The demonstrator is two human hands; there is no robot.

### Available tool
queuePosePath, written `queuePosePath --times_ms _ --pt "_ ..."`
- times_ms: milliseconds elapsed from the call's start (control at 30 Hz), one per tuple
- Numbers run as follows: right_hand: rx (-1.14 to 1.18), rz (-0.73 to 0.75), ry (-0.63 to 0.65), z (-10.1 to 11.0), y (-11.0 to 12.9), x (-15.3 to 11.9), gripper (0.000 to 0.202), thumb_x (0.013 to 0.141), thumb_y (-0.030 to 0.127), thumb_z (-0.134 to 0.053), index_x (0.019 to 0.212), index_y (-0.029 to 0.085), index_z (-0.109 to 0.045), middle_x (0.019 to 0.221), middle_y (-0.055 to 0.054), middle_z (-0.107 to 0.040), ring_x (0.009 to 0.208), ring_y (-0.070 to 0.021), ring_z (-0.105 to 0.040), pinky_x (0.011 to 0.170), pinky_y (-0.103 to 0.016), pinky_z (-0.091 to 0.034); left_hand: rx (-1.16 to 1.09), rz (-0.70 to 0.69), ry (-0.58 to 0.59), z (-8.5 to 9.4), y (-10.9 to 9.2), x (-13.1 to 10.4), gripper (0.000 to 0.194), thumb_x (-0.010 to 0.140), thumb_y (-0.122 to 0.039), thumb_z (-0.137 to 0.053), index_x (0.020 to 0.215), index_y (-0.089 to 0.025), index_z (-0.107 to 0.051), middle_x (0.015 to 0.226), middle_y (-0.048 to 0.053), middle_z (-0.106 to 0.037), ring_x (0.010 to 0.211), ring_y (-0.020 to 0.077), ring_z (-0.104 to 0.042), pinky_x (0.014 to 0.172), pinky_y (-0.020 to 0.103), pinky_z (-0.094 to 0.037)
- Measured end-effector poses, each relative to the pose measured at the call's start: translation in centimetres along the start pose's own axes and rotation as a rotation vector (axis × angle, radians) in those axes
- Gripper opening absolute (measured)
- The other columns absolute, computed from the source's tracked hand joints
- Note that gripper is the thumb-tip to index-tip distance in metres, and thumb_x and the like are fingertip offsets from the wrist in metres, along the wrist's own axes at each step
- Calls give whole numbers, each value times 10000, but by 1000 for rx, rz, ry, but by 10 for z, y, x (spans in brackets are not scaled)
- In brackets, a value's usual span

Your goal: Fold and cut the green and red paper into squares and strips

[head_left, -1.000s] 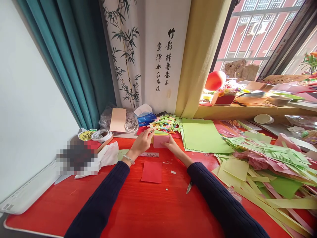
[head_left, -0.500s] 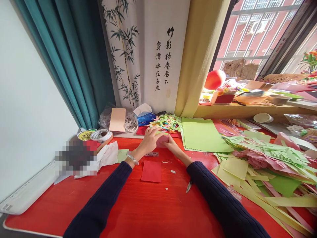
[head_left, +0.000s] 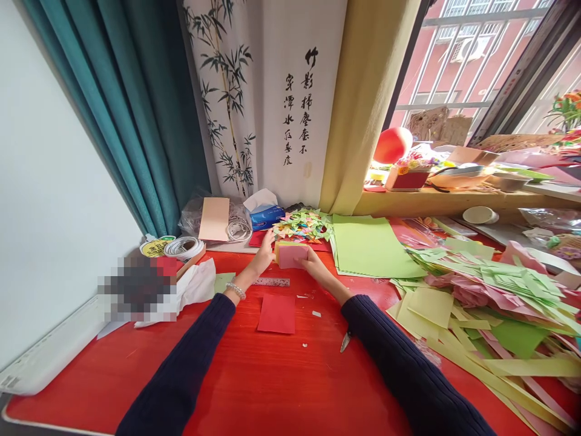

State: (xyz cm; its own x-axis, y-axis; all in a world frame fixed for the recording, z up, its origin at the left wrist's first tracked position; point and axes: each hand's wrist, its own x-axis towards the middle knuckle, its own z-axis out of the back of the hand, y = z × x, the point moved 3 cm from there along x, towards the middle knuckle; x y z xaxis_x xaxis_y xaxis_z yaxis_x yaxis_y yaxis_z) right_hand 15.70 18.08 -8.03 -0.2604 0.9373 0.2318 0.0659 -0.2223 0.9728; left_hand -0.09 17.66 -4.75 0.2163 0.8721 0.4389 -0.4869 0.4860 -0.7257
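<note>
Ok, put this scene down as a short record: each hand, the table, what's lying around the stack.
Right hand: grips pink-fronted paper stack
Left hand: at the stack's left edge; contact unclear
Table: red
Nearer than stack: red paper square, flat
Just beyond square: ruler
Right of stack: green sheets
Behind stack: colourful small paper pieces

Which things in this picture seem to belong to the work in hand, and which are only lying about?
In use, or probably so:
stack of paper squares, held in the right hand
red paper square, perhaps
ruler, perhaps

Apparently just lying about:
blue tissue pack
beige panel
round red object by the window
</note>
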Motion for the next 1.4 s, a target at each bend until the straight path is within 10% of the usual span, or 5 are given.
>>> queuePosePath --times_ms 267,700,933,1167,1400 --pt "-58 40 -20 -3 0 -1 415 691 264 -576 1074 212 -424 1045 -51 -559 969 -195 -510 889 -385 -403 -104 44 -13 -23 -3 -7 734 686 -5 -400 1355 -251 -226 1350 72 -397 1129 182 -474 913 325 -424" --pt "-21 -87 -131 5 6 5 242 740 364 -524 923 206 -534 1017 -100 -610 1031 -259 -525 918 -459 -369 -26 -7 -100 0 -13 -4 252 766 -173 -498 1006 -162 -574 899 60 -662 828 207 -602 739 334 -477" --pt "282 -197 152 9 40 3 280 732 372 -569 879 135 -590 914 -120 -648 890 -247 -612 767 -403 -513 0 -221 -27 9 -44 -6 345 745 -25 -394 908 -214 -633 1075 12 -631 1138 181 -474 1012 364 -312" --pt "233 -69 -19 6 37 5 231 709 295 -578 900 177 -525 1007 -104 -608 919 -224 -593 795 -386 -492 -77 -23 -187 2 -26 5 385 874 -148 -304 1254 -172 -362 1215 117 -538 1097 190 -516 904 356 -420" --pt "-23 66 -28 4 32 5 289 673 233 -585 957 223 -530 1077 -45 -590 1065 -230 -499 943 -396 -367 32 76 -90 -11 -10 2 348 750 -258 -592 1073 -157 -512 940 106 -647 878 245 -599 753 357 -466"
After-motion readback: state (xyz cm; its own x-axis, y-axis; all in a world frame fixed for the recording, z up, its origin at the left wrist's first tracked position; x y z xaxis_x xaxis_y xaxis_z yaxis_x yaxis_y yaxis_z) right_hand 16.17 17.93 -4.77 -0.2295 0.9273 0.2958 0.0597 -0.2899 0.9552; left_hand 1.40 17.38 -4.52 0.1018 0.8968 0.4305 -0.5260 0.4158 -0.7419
